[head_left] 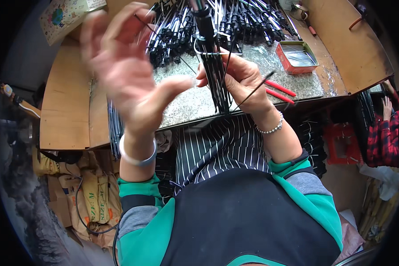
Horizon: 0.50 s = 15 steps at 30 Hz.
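An umbrella frame (215, 73) with thin black ribs stands upright over the near edge of the worktop, a few ribs sticking out sideways. My right hand (247, 84) is closed on its ribs, thumb and fingers round them. A white wire-like loop (219, 53) goes around the frame above that hand. To the left, my left hand (131, 77) is raised with its fingers spread, smeared by motion. A thin dark rib passes by its fingertips; the hand does not grip the frame.
Many umbrella frames (248, 20) lie piled at the back. Red-handled pliers (280, 91) rest right of my right hand, near a red tin (297, 67) of thin wire pieces. Wooden side boards (65, 97) flank the worktop. A co-worker's plaid sleeve (384, 142) shows at far right.
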Each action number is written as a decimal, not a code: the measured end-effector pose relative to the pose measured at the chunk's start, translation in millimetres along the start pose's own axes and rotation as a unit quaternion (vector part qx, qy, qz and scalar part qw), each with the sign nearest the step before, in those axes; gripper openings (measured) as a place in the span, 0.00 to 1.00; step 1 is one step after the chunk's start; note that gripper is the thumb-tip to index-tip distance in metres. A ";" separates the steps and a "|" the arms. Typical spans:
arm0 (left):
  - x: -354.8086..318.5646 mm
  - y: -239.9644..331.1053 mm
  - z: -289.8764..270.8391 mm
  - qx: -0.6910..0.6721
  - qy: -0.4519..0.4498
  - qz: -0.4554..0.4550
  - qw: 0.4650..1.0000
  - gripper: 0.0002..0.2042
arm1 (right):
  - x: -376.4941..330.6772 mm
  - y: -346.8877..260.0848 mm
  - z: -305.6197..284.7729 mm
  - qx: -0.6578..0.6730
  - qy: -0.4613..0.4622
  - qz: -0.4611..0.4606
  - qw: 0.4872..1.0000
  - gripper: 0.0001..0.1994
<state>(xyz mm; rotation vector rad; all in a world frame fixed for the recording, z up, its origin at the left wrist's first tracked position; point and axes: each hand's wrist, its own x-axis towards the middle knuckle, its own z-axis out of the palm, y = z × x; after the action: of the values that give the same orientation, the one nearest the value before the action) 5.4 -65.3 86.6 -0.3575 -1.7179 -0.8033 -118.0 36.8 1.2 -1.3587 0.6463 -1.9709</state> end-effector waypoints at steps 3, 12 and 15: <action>-11.3 -5.7 4.2 -0.110 -0.018 -0.126 0.986 0.35 | 1.0 -6.7 8.5 -0.009 -0.008 0.009 1.000 0.21; -3.1 -0.8 21.5 -0.140 0.037 -0.188 0.971 0.18 | 1.3 -6.3 3.8 -0.042 0.035 0.001 0.998 0.18; -10.4 -4.0 11.1 -0.149 -0.034 -0.221 0.963 0.14 | -1.1 -1.7 2.8 -0.073 0.034 -0.013 0.997 0.18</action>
<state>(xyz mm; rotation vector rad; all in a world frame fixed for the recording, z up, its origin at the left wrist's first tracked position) -2.0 -59.0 74.2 -0.2026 -1.7672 -1.3975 -115.5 38.6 2.7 -1.3969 0.8233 -2.0311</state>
